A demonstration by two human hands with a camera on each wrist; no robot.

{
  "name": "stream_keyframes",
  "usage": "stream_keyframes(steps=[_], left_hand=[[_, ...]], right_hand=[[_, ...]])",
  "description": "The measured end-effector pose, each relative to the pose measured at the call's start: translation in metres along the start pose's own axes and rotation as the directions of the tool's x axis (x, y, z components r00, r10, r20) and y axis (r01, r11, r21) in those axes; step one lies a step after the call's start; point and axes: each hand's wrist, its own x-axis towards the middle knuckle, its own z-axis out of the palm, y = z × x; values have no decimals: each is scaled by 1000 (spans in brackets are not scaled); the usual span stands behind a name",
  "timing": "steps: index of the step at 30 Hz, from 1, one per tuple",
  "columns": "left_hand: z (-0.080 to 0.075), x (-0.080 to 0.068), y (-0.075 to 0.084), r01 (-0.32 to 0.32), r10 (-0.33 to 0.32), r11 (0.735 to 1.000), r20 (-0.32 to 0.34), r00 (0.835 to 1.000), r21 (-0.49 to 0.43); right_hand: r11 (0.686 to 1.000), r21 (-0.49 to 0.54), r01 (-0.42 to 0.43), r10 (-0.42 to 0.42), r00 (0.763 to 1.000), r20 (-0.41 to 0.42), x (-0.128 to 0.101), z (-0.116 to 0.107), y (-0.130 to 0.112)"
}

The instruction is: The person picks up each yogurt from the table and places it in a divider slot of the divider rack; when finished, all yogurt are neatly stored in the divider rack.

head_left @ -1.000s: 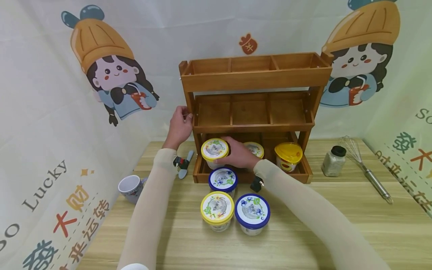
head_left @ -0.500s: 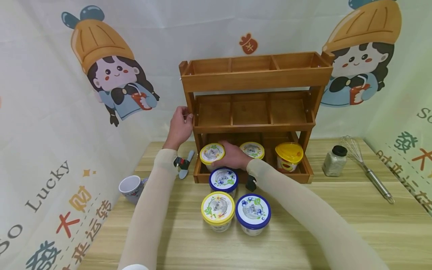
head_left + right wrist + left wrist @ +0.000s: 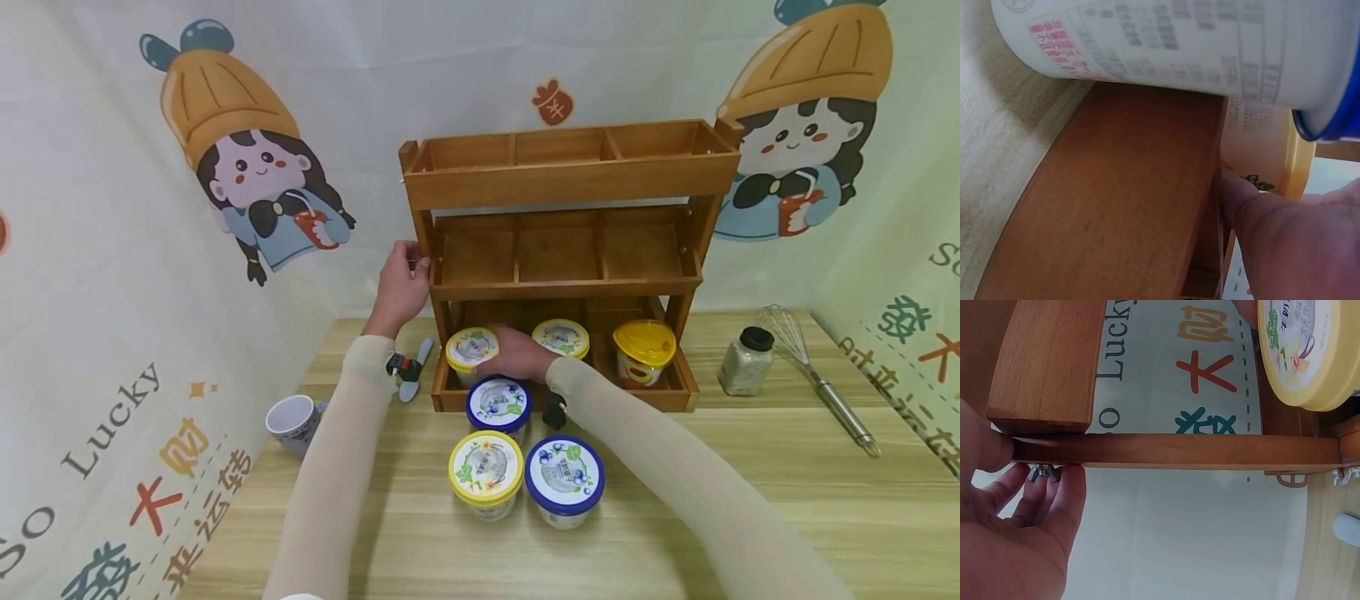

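The person is wearing close-fitting, pale beige sleeves running up both arms from behind the bare fingers. A small black device is sitting at each wrist; the left one is showing red.

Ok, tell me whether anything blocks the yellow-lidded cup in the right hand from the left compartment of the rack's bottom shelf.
Nothing visible does. The right hand holds the yellow-lidded cup already inside the left compartment of the bottom shelf; the neighbouring cup sits in the middle compartment, beside it.

yellow-lid cup sitting upright in rack's bottom-left slot, you're gripping its side, rack's left post too
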Motion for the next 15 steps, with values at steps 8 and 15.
stream_keyframes(steps=[8, 15], left_hand=[[0, 1, -4, -10, 10, 1000, -9, 1000, -2], [0, 3, -4, -46, 47, 999, -3, 999, 15]], right_hand=[[999, 24, -23, 23, 1000, -7, -8, -11, -2], [997, 75, -14, 15, 1000, -23, -31, -29, -8]])
